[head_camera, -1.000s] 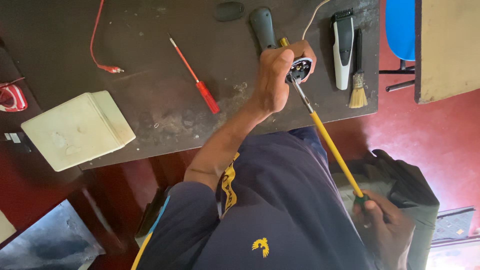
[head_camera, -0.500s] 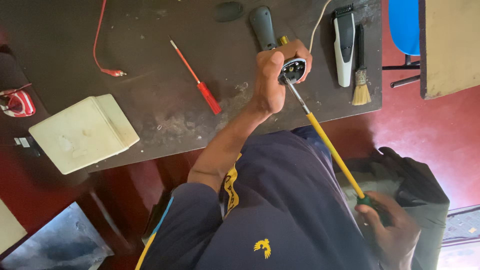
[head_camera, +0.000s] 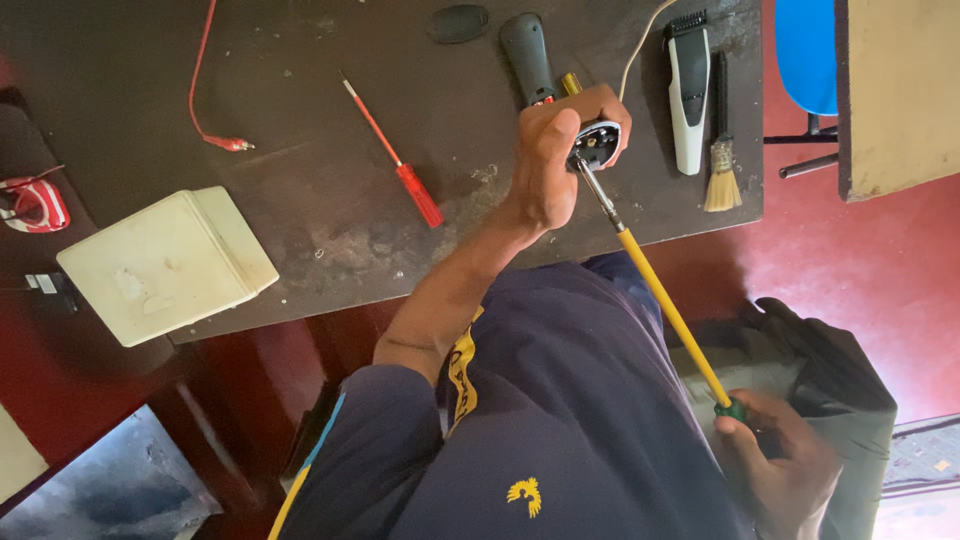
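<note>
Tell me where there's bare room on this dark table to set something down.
The widest bare patch of the table lies between the red wire and the red screwdriver. A smaller one sits between that screwdriver and the left hand. It is crowded at the right end: black handle, hair clipper, small brush.

The left hand (head_camera: 555, 160) is raised with its forearm stretched out bare from a dark blue sleeve, the elbow bent near the body. Its fingers (head_camera: 600, 105) are curled tightly over, and the thumb (head_camera: 560, 135) is pressed upright just beside them, so that a closed fist is formed. The right hand (head_camera: 785, 465) is kept low and close to the body, well apart from the left fingers. Its fingers are wrapped shut, knuckles turned outward.
</note>
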